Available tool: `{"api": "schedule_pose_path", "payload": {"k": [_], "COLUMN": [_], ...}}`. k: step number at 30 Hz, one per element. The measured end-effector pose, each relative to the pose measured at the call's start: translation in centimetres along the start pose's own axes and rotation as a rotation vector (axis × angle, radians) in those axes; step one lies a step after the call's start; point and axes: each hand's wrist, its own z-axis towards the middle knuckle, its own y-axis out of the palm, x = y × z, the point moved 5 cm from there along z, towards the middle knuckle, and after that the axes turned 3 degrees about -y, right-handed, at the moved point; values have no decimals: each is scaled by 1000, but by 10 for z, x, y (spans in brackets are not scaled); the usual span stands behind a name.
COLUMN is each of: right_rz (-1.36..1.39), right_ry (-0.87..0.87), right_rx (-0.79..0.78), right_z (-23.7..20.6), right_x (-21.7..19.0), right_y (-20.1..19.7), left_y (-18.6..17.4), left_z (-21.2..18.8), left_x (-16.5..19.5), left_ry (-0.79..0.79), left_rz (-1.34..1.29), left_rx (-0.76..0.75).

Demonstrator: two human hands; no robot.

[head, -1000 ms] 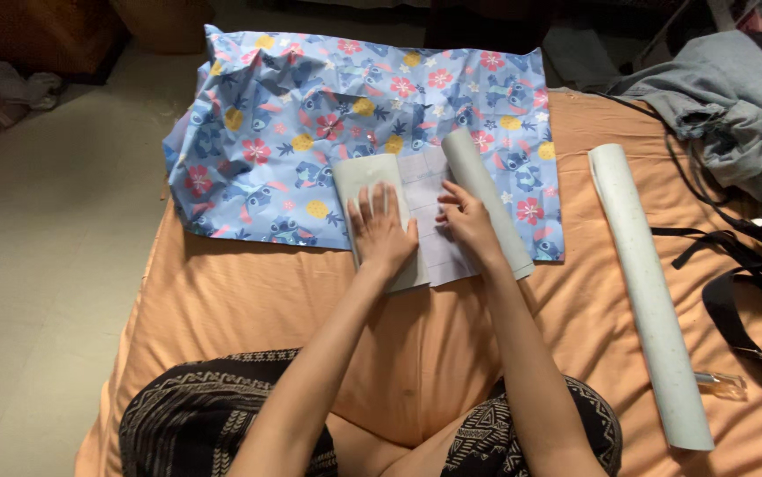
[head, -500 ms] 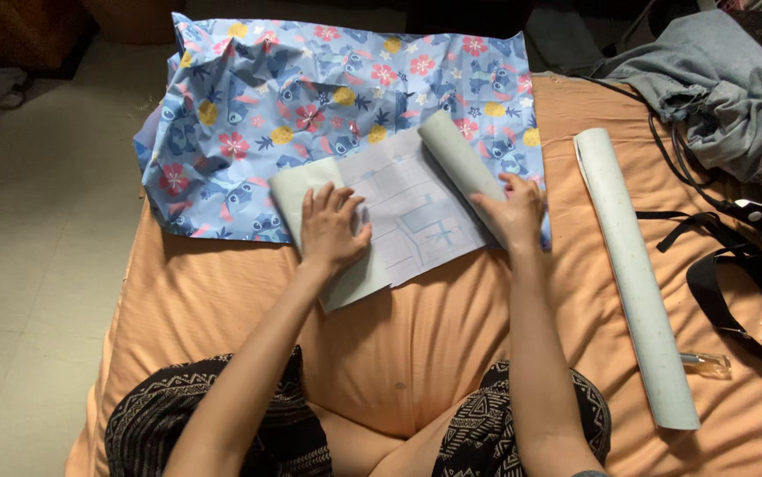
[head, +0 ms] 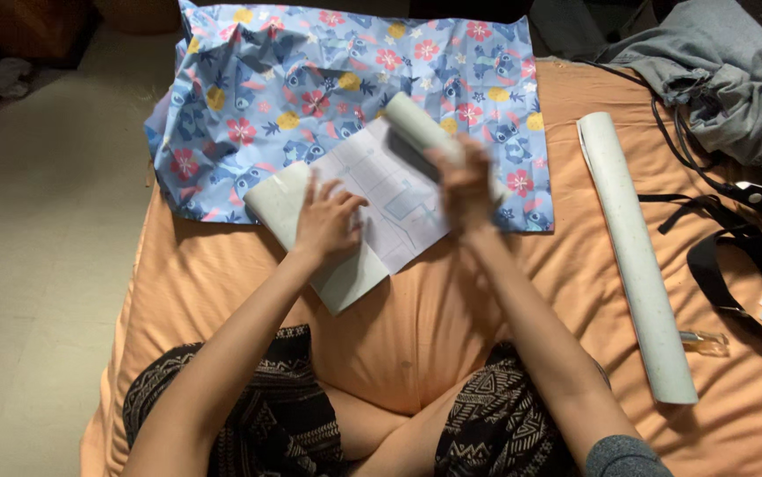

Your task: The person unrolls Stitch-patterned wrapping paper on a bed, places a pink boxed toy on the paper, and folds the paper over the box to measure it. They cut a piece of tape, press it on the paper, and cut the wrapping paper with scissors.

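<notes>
A pale green paper sheet point(head: 387, 201), curled into a roll at both ends, lies partly unrolled on blue flowered wrapping paper point(head: 292, 97) spread over an orange bedsheet point(head: 222, 291). My left hand point(head: 328, 223) presses flat on the sheet near its left curl. My right hand point(head: 466, 181), blurred by motion, is on the right rolled end point(head: 416, 124) of the sheet; its grip is unclear.
A second long pale roll point(head: 635, 256) lies on the bed to the right. Black straps point(head: 734, 256) and grey denim clothing point(head: 725, 71) sit at the far right. A small clear item point(head: 703, 340) lies beside the roll. The floor point(head: 36, 265) is on the left.
The sheet has been unrolled wider. My right hand has pushed the right roll away to the right, while my left hand stayed pressed on the left part.
</notes>
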Motion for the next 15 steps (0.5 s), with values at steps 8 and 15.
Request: {"api": "schedule_pose_path", "payload": {"k": [8, 15], "right_rz": [569, 568], "right_ry": [-118, -58], "right_rx": [-359, -462], "right_z": [-33, -27], "right_x": [-76, -74], "right_y": [33, 46], "left_y": [7, -7], "left_z": [-15, -25], "left_x": [18, -2], "left_ry": [172, 169], "left_rz": [-31, -158], "left_rx": [58, 146]}}
